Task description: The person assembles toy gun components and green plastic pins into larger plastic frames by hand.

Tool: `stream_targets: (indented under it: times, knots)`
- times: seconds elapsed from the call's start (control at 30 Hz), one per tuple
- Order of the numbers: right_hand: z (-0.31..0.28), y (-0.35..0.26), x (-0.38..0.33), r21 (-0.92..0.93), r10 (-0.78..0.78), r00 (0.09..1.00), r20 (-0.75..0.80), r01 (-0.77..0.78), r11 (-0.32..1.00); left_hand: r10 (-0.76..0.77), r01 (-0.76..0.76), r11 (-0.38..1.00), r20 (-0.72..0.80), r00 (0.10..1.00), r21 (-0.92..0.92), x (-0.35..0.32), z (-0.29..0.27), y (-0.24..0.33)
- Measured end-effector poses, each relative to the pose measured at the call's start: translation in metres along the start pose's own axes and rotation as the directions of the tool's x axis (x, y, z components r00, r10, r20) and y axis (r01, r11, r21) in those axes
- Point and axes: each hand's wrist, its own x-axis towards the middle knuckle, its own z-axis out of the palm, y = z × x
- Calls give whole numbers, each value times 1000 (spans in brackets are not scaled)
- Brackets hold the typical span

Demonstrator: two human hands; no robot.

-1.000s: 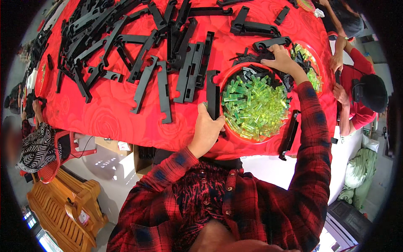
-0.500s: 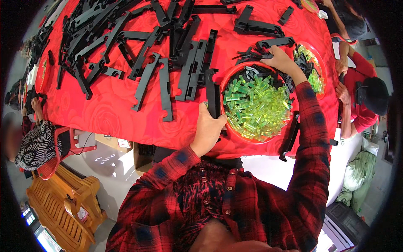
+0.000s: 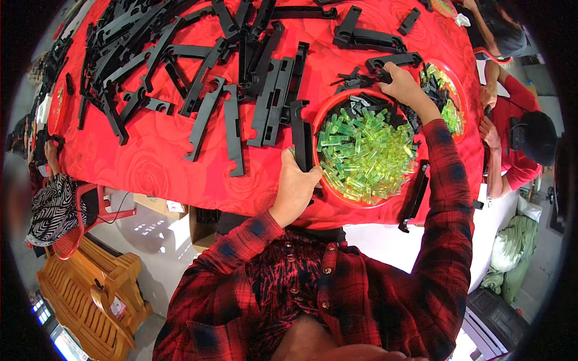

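Observation:
My left hand [image 3: 295, 188] grips the lower end of a long black plastic bar [image 3: 301, 135], which it holds upright beside the bowl. A speck of yellow-green shows by the thumb, mostly hidden. My right hand [image 3: 404, 87] reaches past the bowl's far rim, thumb and fingers pinched on a small black piece at a heap of small black plastic pieces [image 3: 355, 81]. Between the hands stands a round red bowl [image 3: 318, 120]. Clear yellow-green vials [image 3: 367, 153] fill it, with more small black pieces along its far side.
Many long black bars [image 3: 208, 117] lie piled over the left and far parts of the red tablecloth [image 3: 150, 162]. A second bowl of vials [image 3: 451, 114] stands at the right. Across the right edge sits a person in red [image 3: 521, 126]. A wooden bench [image 3: 90, 289] stands lower left.
The fingertips of my right hand have shifted slightly and drawn in over the black pieces. My left hand keeps its grip on the bar; the whole view has moved a little.

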Motion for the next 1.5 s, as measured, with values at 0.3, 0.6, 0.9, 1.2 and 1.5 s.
stream_targets:
  times: [0.3, 0.6, 0.9, 1.2, 1.5]
  knots:
    - [-25, 20, -6, 260, 110, 992, -67, -89, 961, 22, -22, 1000, -26, 999, 22, 0, 5, 1]
    - [-56, 17, -36, 752, 239, 971, 23, -174, 635, 142, -137, 983, -29, 989, 120, 30, 22, 1]
    - [-59, -110, -113, 687, 284, 956, 75, -256, 680, 307, -290, 760, 73, 949, 582, -12, -18, 44]
    - [68, -195, -166, 510, -43, 998, 51, 11, 860, -55, 52, 995, 26, 998, 81, -96, -102, 15]
    - [145, -220, -179, -49, -209, 931, -301, 203, 978, -19, 21, 1000, 73, 997, -23, -112, -106, -41]
